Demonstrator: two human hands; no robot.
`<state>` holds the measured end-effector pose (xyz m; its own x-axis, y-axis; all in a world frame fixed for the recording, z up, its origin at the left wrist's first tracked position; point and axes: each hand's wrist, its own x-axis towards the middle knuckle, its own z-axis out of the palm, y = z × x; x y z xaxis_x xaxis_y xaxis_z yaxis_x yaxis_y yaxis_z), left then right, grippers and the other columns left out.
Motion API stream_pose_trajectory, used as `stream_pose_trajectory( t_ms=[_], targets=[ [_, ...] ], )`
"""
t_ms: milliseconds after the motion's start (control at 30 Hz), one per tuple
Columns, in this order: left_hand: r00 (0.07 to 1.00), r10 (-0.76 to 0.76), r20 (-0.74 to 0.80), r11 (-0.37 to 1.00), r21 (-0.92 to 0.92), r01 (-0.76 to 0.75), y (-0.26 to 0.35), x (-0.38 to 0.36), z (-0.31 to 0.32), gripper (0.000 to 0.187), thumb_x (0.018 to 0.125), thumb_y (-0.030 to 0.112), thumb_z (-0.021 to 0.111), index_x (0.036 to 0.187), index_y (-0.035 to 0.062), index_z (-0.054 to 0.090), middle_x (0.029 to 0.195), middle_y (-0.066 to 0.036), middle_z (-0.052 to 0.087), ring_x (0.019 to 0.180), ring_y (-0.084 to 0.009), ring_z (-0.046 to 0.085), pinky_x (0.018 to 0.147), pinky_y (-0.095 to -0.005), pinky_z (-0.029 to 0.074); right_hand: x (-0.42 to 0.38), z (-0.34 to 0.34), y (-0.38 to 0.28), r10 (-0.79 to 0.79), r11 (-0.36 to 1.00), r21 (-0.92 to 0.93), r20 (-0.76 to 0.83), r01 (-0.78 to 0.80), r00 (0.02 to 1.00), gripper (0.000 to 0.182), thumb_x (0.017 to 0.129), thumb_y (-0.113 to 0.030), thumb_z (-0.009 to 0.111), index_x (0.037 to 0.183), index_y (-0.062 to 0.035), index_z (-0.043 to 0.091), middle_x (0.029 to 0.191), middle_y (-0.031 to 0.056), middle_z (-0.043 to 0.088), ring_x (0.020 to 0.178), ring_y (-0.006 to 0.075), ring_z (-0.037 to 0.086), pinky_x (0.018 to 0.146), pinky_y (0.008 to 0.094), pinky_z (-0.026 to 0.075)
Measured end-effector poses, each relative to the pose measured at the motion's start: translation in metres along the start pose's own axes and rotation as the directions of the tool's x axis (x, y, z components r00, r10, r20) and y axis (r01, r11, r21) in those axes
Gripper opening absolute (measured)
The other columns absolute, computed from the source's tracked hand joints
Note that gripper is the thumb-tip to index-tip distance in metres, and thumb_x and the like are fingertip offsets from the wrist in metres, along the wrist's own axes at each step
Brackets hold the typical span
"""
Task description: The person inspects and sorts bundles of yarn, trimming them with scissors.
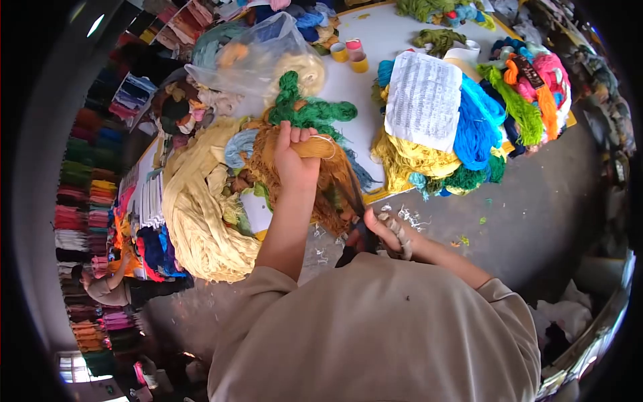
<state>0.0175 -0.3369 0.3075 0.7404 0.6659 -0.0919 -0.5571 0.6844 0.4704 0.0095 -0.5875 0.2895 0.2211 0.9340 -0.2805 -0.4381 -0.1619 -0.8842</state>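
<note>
My left hand [298,157] is closed round the top of an orange-brown yarn hank [318,146], with a thin white tie looped beside the fingers. Below it the brown strands [328,191] hang over the table edge. My right hand [382,231] is low near my shirt, thumb raised, at the end of a dark, narrow item that reaches up to the strands; its fingers are mostly hidden. Green yarn [308,110] lies just beyond my left hand, and a large cream hank [201,201] drapes off the table to the left.
A printed sheet [423,100] lies on yellow and blue yarn [479,127] at the right. Behind are a clear plastic bag [251,53] and small yarn cones [358,61]. Scraps dot the floor [462,228]. Another person [110,288] is at the far left beside yarn shelves [87,194].
</note>
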Motion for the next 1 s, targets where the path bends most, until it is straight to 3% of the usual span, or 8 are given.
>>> stream_pose_trajectory(
  t_ms=[67, 200, 367, 467, 567, 633, 867, 1000],
  targets=[
    [0.992, 0.111, 0.057, 0.988, 0.105, -0.117, -0.013, -0.024, 0.006, 0.021, 0.102, 0.019, 0.054, 0.083, 0.0112, 0.048, 0.065, 0.004, 0.035, 0.065, -0.0124, 0.041, 0.083, -0.0355, 0.045, 0.001, 0.000, 0.000, -0.075, 0.997, 0.003, 0.015, 0.075, 0.997, 0.079, 0.096, -0.069, 0.040, 0.133, -0.0004, 0.052, 0.089, 0.0072, 0.067, 0.078, 0.0143, 0.060, 0.072, 0.0287, 0.050],
    [0.968, 0.116, 0.222, 0.959, 0.230, -0.168, -0.034, -0.092, 0.013, 0.014, 0.104, 0.025, 0.051, 0.099, 0.0126, 0.050, 0.072, 0.004, 0.037, 0.070, -0.0117, 0.040, 0.091, -0.0358, 0.042, 0.001, 0.000, 0.004, -0.208, 0.976, -0.083, -0.043, 0.203, 0.977, 0.067, 0.098, -0.063, 0.041, 0.120, -0.0012, 0.056, 0.081, 0.0046, 0.061, 0.072, 0.0112, 0.057, 0.065, 0.0274, 0.048],
    [0.950, 0.199, 0.240, 0.941, 0.224, -0.253, -0.023, -0.123, 0.011, 0.012, 0.105, 0.021, 0.047, 0.102, 0.0094, 0.049, 0.071, 0.002, 0.040, 0.075, -0.0129, 0.046, 0.097, -0.0383, 0.041, -0.013, 0.006, 0.011, -0.221, 0.971, -0.097, -0.029, 0.218, 0.975, 0.055, 0.099, -0.055, 0.049, 0.117, -0.0042, 0.059, 0.070, 0.0011, 0.055, 0.063, 0.0097, 0.052, 0.057, 0.0255, 0.042],
    [0.948, 0.270, 0.171, 0.862, 0.396, -0.317, -0.018, -0.129, 0.005, 0.013, 0.104, 0.022, 0.048, 0.105, 0.0092, 0.051, 0.069, 0.001, 0.044, 0.080, -0.0142, 0.053, 0.099, -0.0403, 0.041, -0.016, 0.007, 0.013, -0.199, 0.974, -0.113, -0.009, 0.197, 0.980, 0.050, 0.099, -0.052, 0.051, 0.115, -0.0049, 0.060, 0.065, 0.0005, 0.053, 0.059, 0.0096, 0.051, 0.056, 0.0261, 0.042],
    [0.971, 0.143, 0.190, 0.970, 0.169, -0.176, -0.024, -0.141, 0.001, 0.017, 0.103, 0.020, 0.046, 0.102, 0.0050, 0.053, 0.063, 0.000, 0.046, 0.076, -0.0164, 0.057, 0.099, -0.0398, 0.043, -0.013, 0.008, 0.015, -0.217, 0.971, -0.102, 0.021, 0.218, 0.976, 0.049, 0.099, -0.051, 0.051, 0.114, -0.0048, 0.060, 0.066, 0.0009, 0.054, 0.060, 0.0097, 0.052, 0.056, 0.0261, 0.042],
    [0.986, 0.120, 0.118, 0.953, 0.264, -0.148, -0.028, -0.151, -0.012, 0.017, 0.103, 0.021, 0.046, 0.098, 0.0062, 0.053, 0.063, 0.000, 0.046, 0.074, -0.0167, 0.056, 0.095, -0.0383, 0.045, -0.004, 0.012, 0.024, -0.310, 0.947, -0.095, -0.022, 0.306, 0.951, 0.051, 0.099, -0.054, 0.051, 0.110, -0.0044, 0.060, 0.067, 0.0009, 0.054, 0.060, 0.0098, 0.053, 0.056, 0.0257, 0.043],
    [0.984, 0.153, 0.088, 0.933, 0.314, -0.174, -0.017, -0.144, -0.018, 0.023, 0.105, 0.027, 0.045, 0.096, 0.0074, 0.052, 0.059, -0.001, 0.043, 0.072, -0.0184, 0.055, 0.093, -0.0380, 0.045, -0.012, 0.005, 0.021, 0.000, 0.999, -0.045, 0.123, 0.006, 0.992, 0.052, 0.099, -0.055, 0.049, 0.108, -0.0049, 0.059, 0.070, 0.0018, 0.056, 0.063, 0.0107, 0.054, 0.059, 0.0262, 0.044],
    [0.998, 0.067, 0.004, 0.941, 0.331, -0.065, -0.030, -0.160, -0.042, 0.024, 0.105, 0.028, 0.046, 0.095, 0.0074, 0.053, 0.056, -0.001, 0.042, 0.066, -0.0182, 0.053, 0.098, -0.0443, 0.044, 0.005, 0.010, 0.045, -0.121, 0.993, -0.008, 0.046, 0.121, 0.992, 0.055, 0.098, -0.058, 0.048, 0.106, -0.0053, 0.062, 0.066, 0.0022, 0.057, 0.062, 0.0117, 0.055, 0.058, 0.0260, 0.043]
  ],
)
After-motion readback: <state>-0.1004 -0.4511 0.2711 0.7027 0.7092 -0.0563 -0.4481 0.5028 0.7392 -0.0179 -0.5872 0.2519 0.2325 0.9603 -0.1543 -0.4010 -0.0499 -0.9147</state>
